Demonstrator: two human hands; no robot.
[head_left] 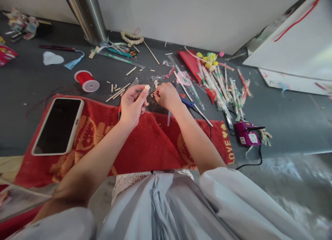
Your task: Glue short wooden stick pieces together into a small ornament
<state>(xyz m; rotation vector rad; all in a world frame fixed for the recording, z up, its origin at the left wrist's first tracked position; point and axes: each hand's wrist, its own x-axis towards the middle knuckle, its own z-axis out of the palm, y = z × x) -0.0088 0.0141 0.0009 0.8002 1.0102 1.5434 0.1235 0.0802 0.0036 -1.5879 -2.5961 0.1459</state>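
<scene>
Beyond the far edge of the red towel [145, 146], the left hand [131, 108] holds a small pale piece [147, 87] pinched between thumb and fingertips. The right hand [167, 95] is curled beside it; whether it grips anything, I cannot tell. The piece seems to be in mid-handling; moving it calls for a light pinch. It pokes up from the fingertips, its long axis unclear.

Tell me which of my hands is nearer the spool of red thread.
Left. Your left hand sits right of the spool, past short sticks; your right hand is farther right.
</scene>
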